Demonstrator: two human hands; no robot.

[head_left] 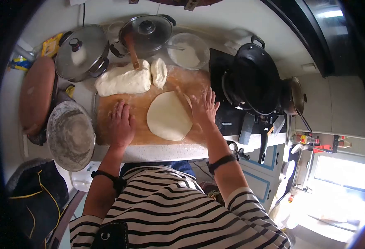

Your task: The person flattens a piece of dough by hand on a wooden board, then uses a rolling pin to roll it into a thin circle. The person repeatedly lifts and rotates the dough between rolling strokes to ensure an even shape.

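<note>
A flattened round sheet of dough [168,116] lies on the floured wooden board [143,139]. A thin wooden rolling pin [184,102] rests along its right edge. My right hand [205,107] is beside that edge, fingers stretched out and spread, with the palm by the rolling pin; the contact is partly hidden. My left hand [122,123] lies on the board left of the sheet, its fingers extended and holding nothing. Behind are a thick log of dough [122,81] and a smaller cut piece of dough [159,73]. A reddish-brown handle-like tool [132,52] leans against the log.
A flour-dusted metal bowl [71,137] stands at left. Two lidded pots [83,52] and a clear bowl of flour [189,52] line the back. At right, a black wok [257,79] sits on the stove, with a cleaver [246,128] near the counter's front edge.
</note>
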